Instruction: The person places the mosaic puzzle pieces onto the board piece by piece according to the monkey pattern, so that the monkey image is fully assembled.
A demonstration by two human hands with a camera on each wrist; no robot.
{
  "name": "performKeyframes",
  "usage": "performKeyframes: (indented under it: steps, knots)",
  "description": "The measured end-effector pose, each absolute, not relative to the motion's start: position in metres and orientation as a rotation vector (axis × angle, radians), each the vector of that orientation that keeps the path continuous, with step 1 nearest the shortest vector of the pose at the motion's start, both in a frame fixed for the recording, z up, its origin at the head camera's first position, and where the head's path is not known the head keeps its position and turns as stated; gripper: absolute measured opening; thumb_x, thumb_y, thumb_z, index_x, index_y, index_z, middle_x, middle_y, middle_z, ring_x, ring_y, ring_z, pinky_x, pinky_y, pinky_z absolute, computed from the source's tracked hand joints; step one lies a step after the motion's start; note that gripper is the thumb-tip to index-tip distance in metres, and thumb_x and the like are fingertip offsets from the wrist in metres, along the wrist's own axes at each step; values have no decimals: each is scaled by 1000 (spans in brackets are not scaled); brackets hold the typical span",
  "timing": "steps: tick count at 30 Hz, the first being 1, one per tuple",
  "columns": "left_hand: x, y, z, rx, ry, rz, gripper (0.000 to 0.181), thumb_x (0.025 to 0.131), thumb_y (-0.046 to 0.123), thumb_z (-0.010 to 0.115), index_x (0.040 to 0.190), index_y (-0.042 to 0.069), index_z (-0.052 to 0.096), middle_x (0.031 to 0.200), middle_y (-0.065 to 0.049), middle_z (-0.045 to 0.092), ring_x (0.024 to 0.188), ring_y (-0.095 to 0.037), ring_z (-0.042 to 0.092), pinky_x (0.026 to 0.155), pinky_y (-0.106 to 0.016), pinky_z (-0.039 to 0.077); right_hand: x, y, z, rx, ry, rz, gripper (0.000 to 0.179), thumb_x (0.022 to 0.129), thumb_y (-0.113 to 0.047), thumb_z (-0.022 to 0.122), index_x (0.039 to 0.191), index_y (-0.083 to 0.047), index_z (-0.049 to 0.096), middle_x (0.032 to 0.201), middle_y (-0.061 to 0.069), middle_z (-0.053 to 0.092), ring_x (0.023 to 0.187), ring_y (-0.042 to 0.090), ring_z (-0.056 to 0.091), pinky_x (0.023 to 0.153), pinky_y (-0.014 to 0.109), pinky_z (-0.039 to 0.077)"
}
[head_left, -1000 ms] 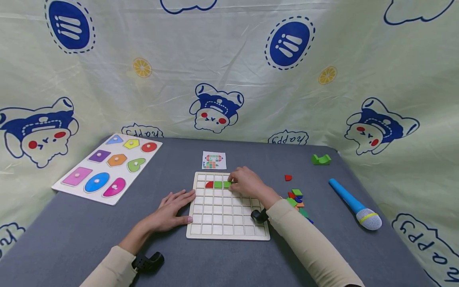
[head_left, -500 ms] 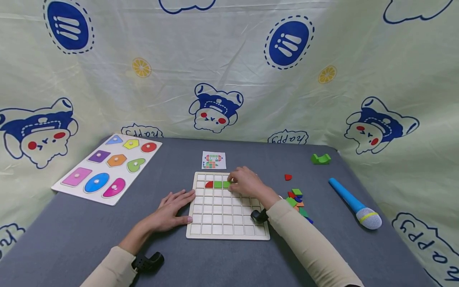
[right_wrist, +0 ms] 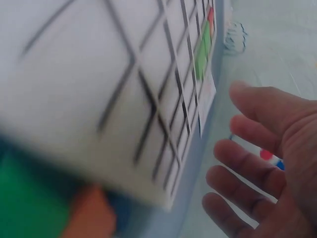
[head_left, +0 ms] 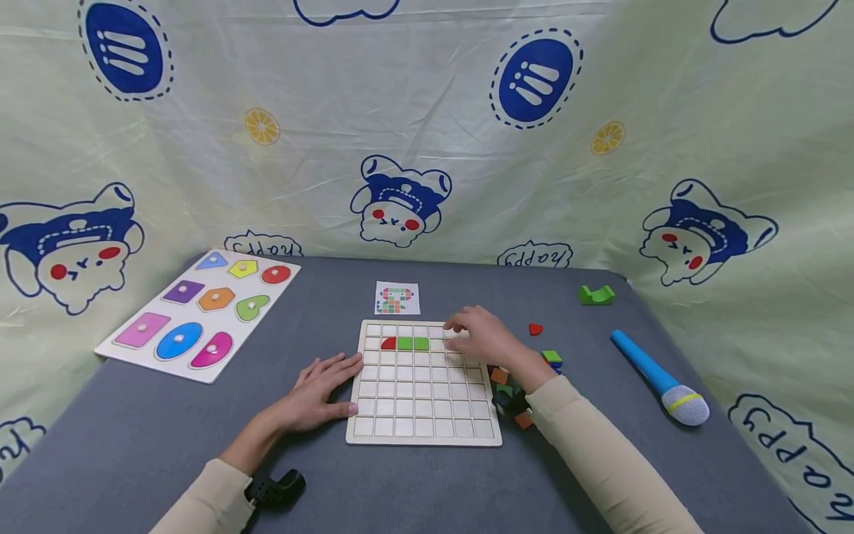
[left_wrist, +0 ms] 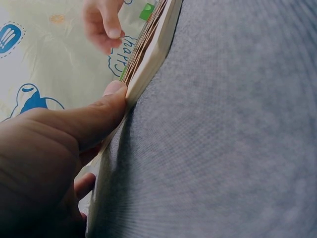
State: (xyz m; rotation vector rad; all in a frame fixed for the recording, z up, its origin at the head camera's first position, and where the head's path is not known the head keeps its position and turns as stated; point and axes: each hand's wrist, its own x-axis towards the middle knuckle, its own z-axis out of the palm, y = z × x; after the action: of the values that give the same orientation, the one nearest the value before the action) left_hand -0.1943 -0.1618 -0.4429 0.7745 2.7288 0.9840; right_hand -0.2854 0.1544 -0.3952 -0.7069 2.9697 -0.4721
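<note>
A pale gridded board (head_left: 423, 442) lies on the grey table. In its second row sit a red curved-sided piece (head_left: 389, 344) and, right beside it, two green square pieces (head_left: 413, 343). My left hand (head_left: 315, 393) rests spread along the board's left edge; the left wrist view shows its thumb (left_wrist: 106, 106) touching the rim. Over the board's upper right corner is my right hand (head_left: 485, 339). Nothing shows between its loosely parted fingers in the right wrist view. A small card (head_left: 398, 298) printed with a coloured block pattern lies just behind the board.
Several coloured pieces (head_left: 524, 420) lie right of the board, partly hidden by the right wrist. Beyond them are a red piece (head_left: 536, 329), a green curved block (head_left: 596, 296) and a blue toy microphone (head_left: 657, 378). A white shape puzzle board (head_left: 152, 297) stands at the left.
My right hand has let go of the second green square and moved right, away from it. More loose pieces show beneath the right wrist. My left hand stays where it was.
</note>
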Motion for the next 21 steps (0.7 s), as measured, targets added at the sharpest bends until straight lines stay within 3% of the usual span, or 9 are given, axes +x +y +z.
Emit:
performKeyframes:
  steps: [10,21]
  knots:
    - [-194,-163,-443,781,2714,981,73,88,36,63,147,8,32,155,-11,30,144,-40,17,111,-63,2,-271,221,-387,-694,3013,-594,34,87,-27,68,115,-8,66,107,10,62,101,27,52,82,44,45]
    - [-195,-163,-443,773,2709,977,72,89,36,63,147,8,32,155,-11,30,145,-39,16,111,-63,1,-267,286,-394,-492,3006,-568,36,87,-28,68,116,-8,65,111,12,60,104,28,49,87,50,45]
